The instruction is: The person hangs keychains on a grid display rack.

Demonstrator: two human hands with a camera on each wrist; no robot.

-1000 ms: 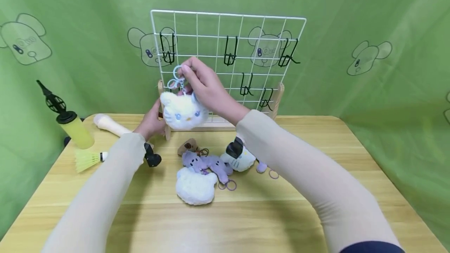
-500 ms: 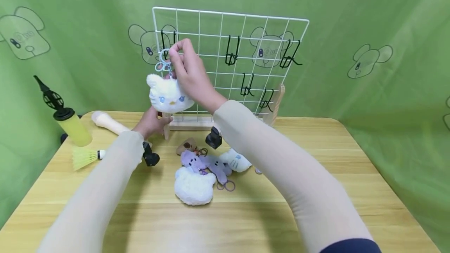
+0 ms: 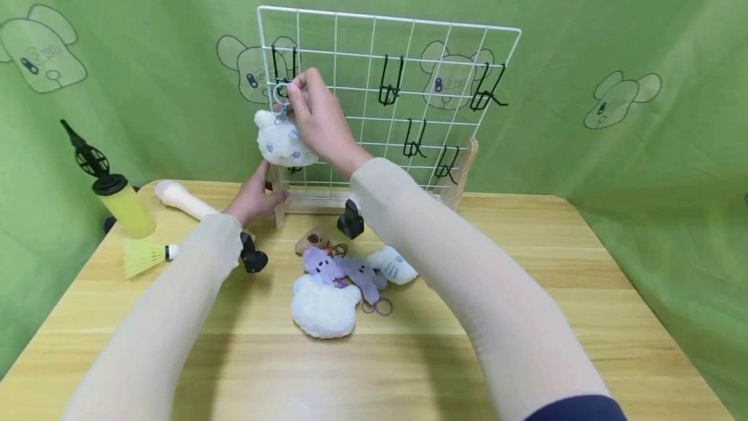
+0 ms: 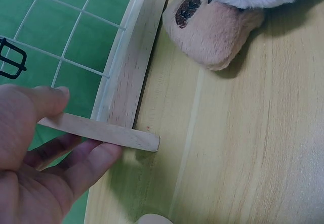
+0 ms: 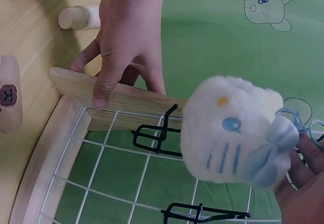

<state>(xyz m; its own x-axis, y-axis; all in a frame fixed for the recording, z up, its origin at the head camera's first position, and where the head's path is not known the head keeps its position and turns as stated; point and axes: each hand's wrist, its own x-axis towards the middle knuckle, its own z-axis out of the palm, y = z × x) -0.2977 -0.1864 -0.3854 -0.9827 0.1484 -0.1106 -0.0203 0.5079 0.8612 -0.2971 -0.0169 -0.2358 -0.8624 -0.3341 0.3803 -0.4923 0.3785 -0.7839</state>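
My right hand (image 3: 323, 119) pinches the pale blue ring of a white plush cat-head keychain (image 3: 283, 143) in front of the rack's upper-left black hook (image 3: 295, 60). Whether the ring touches the hook is hard to tell. In the right wrist view the plush cat head (image 5: 223, 133) hangs beside my fingers, its blue bow showing. My left hand (image 3: 255, 200) holds the left wooden side piece of the white wire grid rack (image 3: 386, 18). Seen from the left wrist, thumb and fingers lie on opposite sides of that wooden piece (image 4: 111, 133).
On the table lie a white plush (image 3: 324, 309), purple plush keychains (image 3: 323, 264), a brown plush (image 3: 310, 240) and another white cat plush (image 3: 394, 266). A yellow pump (image 3: 125, 206), shuttlecock (image 3: 143, 258) and white microphone-like object (image 3: 182, 199) are at left. Several more hooks (image 3: 388, 93) hang on the rack.
My right hand has carried the keychain up and leftward to the upper-left hook, its ring now in front of it. The left hand stays on the rack's wooden side.
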